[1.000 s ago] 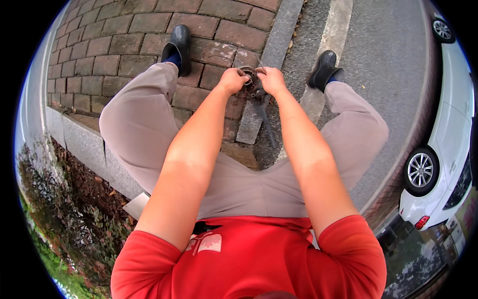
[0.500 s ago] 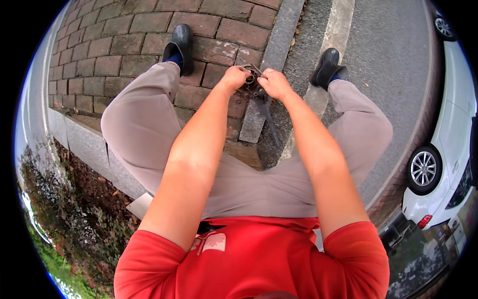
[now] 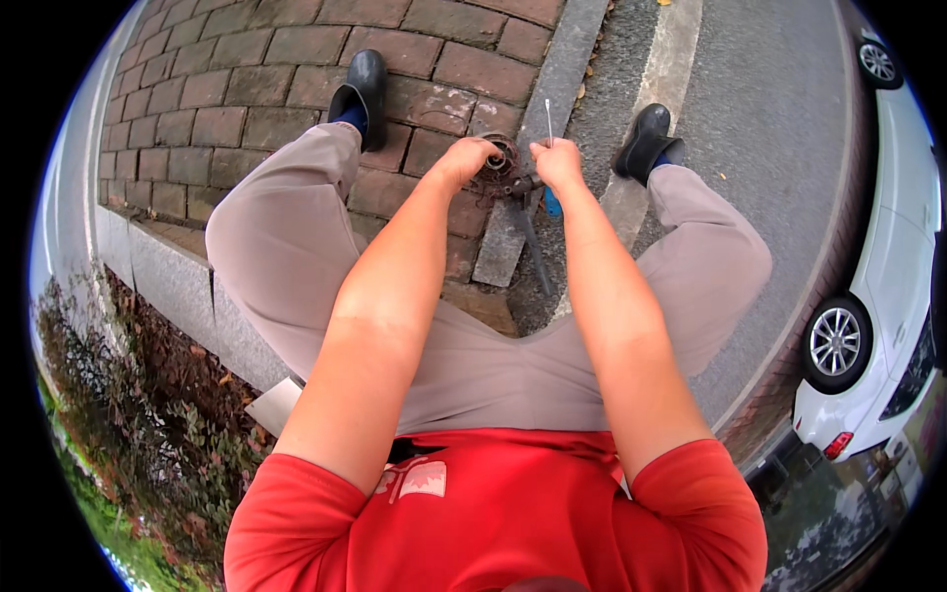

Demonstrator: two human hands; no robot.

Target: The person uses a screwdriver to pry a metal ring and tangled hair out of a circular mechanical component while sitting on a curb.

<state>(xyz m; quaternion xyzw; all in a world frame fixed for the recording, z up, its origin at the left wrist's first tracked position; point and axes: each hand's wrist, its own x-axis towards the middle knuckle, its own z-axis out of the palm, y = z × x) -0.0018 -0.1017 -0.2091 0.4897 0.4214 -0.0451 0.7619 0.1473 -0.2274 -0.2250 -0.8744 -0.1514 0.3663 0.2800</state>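
Observation:
My left hand (image 3: 467, 163) is closed on the left edge of a round, dark, rusty metal part (image 3: 496, 170). It has a ring-shaped opening and thin, wiry strands round its rim. From its lower right side a grey bar (image 3: 534, 247) runs down toward me. Just right of the part, my right hand (image 3: 558, 164) is closed round a screwdriver (image 3: 549, 120). The thin metal shaft points away from me, and the blue handle end shows below the fist. The screwdriver's tip is apart from the metal part.
The part is over a granite kerb (image 3: 508, 237) between reddish paving bricks (image 3: 256, 99) and grey asphalt (image 3: 760, 128). My dark shoes rest on either side. A white car (image 3: 893, 257) stands at far right; shrubs (image 3: 148, 424) grow at lower left.
My right hand has moved slightly right, away from the metal part. The screwdriver's shaft now stands out pointing away from me, with its blue end visible. My left hand stays on the part.

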